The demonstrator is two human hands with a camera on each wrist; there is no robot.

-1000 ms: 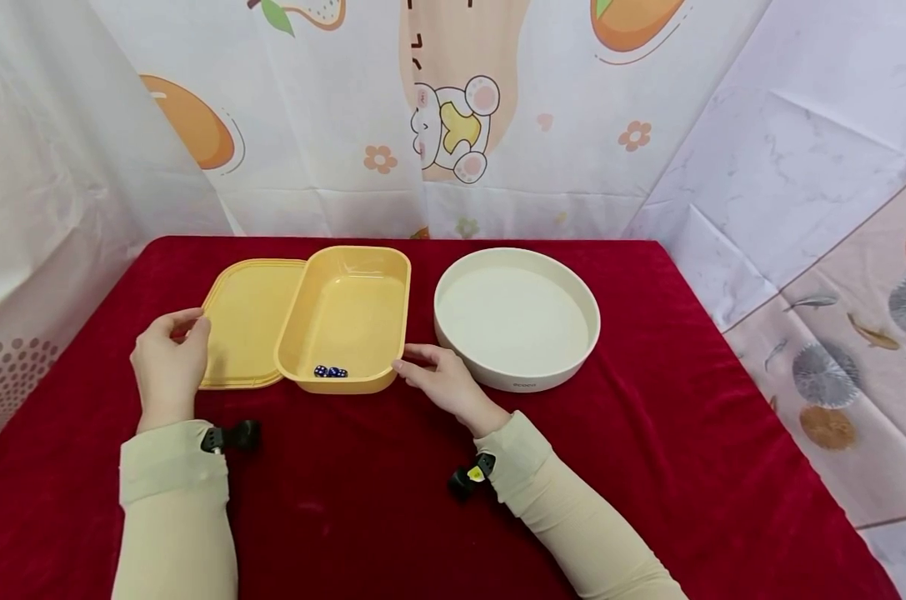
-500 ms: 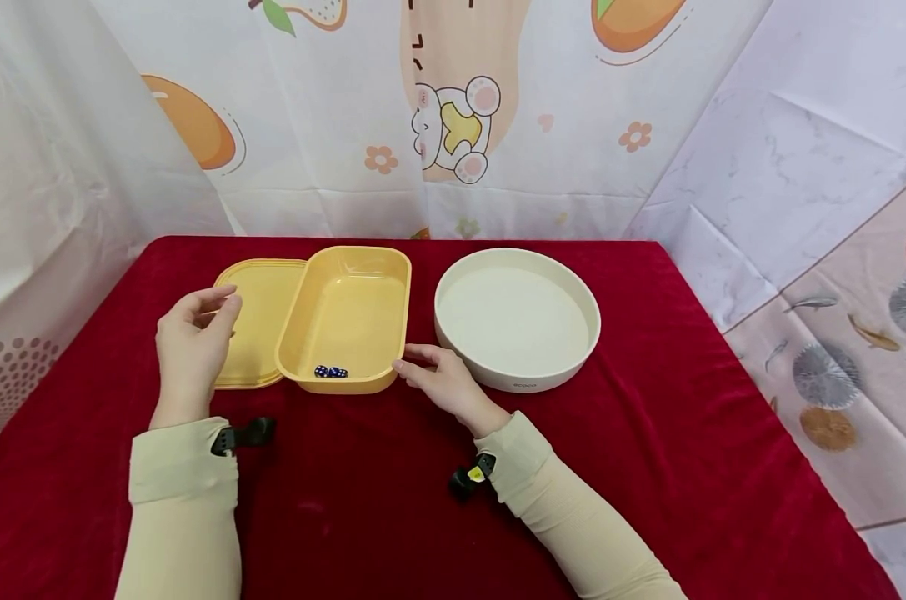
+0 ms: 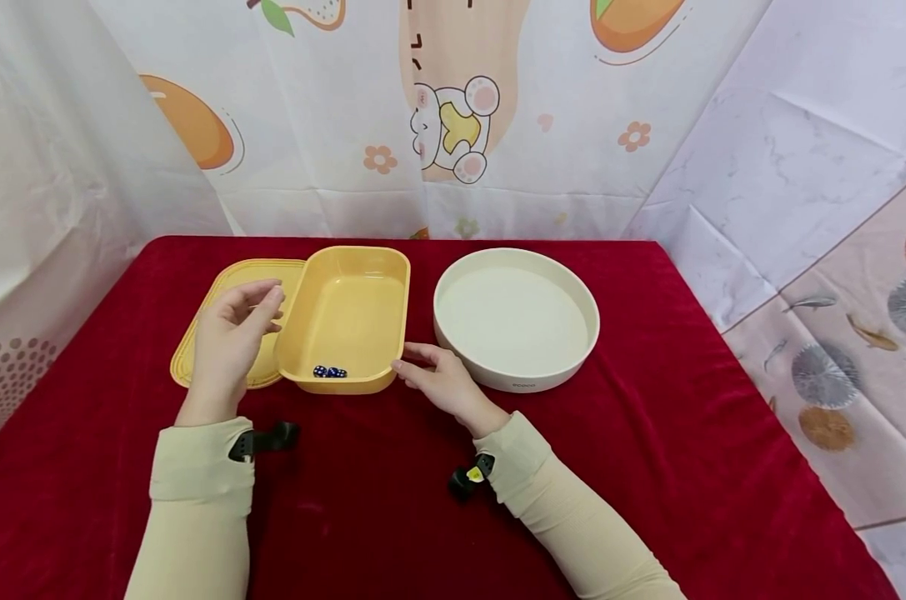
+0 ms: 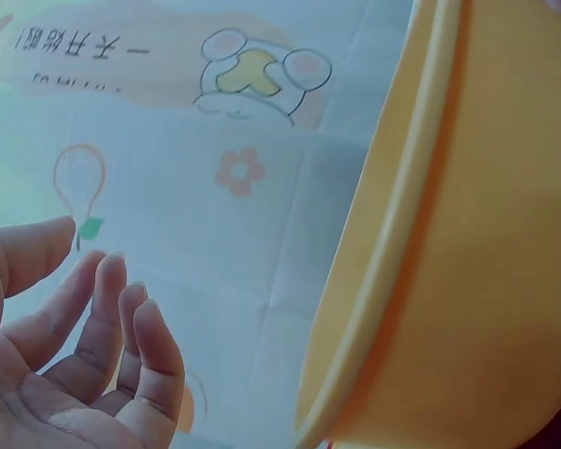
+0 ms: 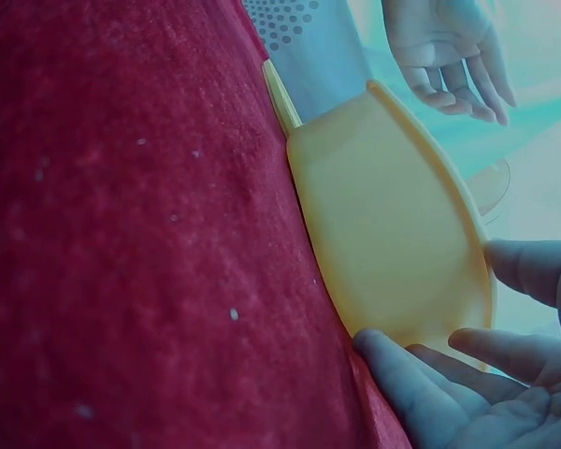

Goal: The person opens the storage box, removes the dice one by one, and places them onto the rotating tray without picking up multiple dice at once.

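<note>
My left hand (image 3: pixel 231 333) hovers over the yellow lid (image 3: pixel 253 272), covering part of it. The left wrist view shows a gap between thumb and loosely bent fingers (image 4: pixel 159 346), with nothing held. Right of the lid stands a yellow rectangular container (image 3: pixel 351 321), uncovered. Small blue dice (image 3: pixel 330 372) with white dots lie inside, by its near wall. My right hand (image 3: pixel 441 379) touches the container's near right corner. In the right wrist view its thumb (image 5: pixel 528 267) is at the rim, while extended fingers (image 5: pixel 411 369) rest along the outer wall.
A round off-white dish (image 3: pixel 516 321) stands to the right of the container, close behind my right hand. Red velvety cloth (image 3: pixel 362 500) covers the table. A printed curtain (image 3: pixel 332 100) hangs behind the table's far edge.
My left hand has moved right, from the lid's left edge across to near the container's left rim. The right hand, container and dice stay where they were.
</note>
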